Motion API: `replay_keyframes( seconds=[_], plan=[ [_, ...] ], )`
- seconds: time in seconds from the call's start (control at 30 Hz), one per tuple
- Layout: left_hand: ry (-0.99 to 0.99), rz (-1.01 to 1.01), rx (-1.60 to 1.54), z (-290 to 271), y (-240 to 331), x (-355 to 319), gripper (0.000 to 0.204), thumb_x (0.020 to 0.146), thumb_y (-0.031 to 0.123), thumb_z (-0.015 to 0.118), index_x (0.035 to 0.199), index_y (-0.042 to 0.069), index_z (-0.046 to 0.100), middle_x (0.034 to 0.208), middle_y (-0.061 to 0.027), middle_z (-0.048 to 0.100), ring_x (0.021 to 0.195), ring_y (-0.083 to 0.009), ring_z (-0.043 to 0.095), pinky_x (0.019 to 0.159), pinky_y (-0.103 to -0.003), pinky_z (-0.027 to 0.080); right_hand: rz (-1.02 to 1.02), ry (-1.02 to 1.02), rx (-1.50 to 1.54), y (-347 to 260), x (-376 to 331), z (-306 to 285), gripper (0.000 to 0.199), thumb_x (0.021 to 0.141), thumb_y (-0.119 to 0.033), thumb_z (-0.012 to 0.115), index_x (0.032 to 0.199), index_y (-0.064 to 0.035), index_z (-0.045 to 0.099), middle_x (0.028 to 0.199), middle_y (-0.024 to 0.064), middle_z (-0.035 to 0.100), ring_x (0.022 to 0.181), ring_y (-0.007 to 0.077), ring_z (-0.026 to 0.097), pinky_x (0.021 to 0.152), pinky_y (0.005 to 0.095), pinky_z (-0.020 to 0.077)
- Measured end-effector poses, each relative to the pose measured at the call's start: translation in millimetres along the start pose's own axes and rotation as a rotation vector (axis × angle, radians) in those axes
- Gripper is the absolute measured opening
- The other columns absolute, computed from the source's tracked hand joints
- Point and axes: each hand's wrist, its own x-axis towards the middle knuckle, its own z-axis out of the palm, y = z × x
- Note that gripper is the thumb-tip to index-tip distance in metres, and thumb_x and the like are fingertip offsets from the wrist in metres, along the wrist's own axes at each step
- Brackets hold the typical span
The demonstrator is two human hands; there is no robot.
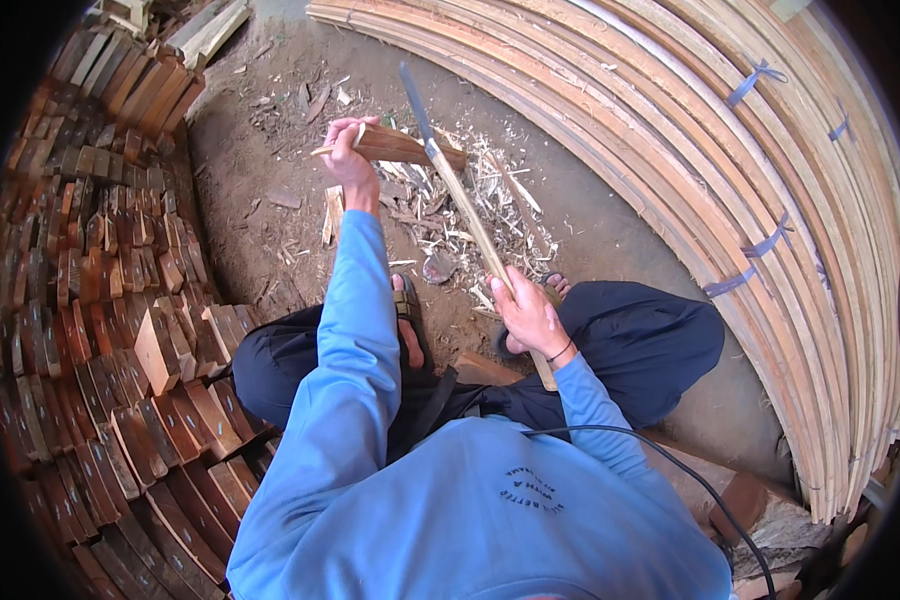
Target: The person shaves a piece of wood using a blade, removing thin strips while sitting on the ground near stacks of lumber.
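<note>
Stretched out ahead, my left hand (352, 160) is closed on one end of a reddish-brown wooden piece (400, 147), with a thin pale strip showing at the fingers. My right hand (532, 318) grips the long pale wooden handle (472, 218) of a knife, nearer to my body. The handle's lower end passes under my right wrist toward my lap. Its narrow grey blade (415, 102) points up and away to the left. Where blade and handle meet, the knife crosses over the wooden piece near its right end; whether they touch I cannot tell.
Shavings and chips (450, 215) litter the dirt floor between and beyond my sandalled feet. Stacked short wooden blocks (100, 300) rise on the left. Long bundled strips (690, 130), tied with bluish bands, curve along the right. A black cable (685, 465) runs across my right side.
</note>
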Motion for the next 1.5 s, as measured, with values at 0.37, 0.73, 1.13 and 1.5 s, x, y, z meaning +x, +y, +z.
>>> replay_keyframes(
  seconds=[0.37,0.73,1.13,1.5],
  plan=[
    [0.173,0.043,-0.061,11,-5,1,0.012,0.087,0.008,0.054,0.077,0.004,0.06,0.079,-0.0095,0.064,0.077,-0.0185,0.06,0.081,-0.034,0.047,0.408,-0.181,0.113,-1,-6,5,0.026,0.101,-0.027,0.048,0.1,-0.0019,0.052,0.07,0.0112,0.058,0.049,0.0221,0.056,0.043,0.0376,0.0439],
    [0.073,0.118,-0.012,12,-11,-8,0.01,0.081,0.004,0.05,0.078,0.001,0.06,0.079,-0.0127,0.063,0.077,-0.0236,0.062,0.079,-0.034,0.049,0.406,-0.234,0.389,14,-8,0,0.024,0.104,-0.03,0.043,0.098,-0.0082,0.049,0.061,-0.0015,0.043,0.045,0.0078,0.041,0.039,0.0266,0.0348],
    [0.025,-0.044,-0.169,-7,-11,-5,0.016,0.074,0.014,0.046,0.071,0.001,0.055,0.068,-0.0137,0.057,0.07,-0.0276,0.063,0.075,-0.04,0.052,0.087,-0.053,-0.093,2,0,6,0.027,0.099,-0.025,0.05,0.097,0.0023,0.052,0.074,0.0256,0.058,0.073,0.0441,0.06,0.065,0.0496,0.0444],
    [0.105,-0.051,-0.207,-52,-9,-12,0.019,0.073,0.02,0.043,0.066,0.004,0.05,0.066,-0.0151,0.054,0.066,-0.0287,0.057,0.073,-0.043,0.05,0.009,0.119,-0.102,-21,-15,31,0.025,0.098,-0.018,0.051,0.096,0.0064,0.05,0.069,0.0295,0.058,0.069,0.0487,0.059,0.061,0.0545,0.0446]
  ],
)
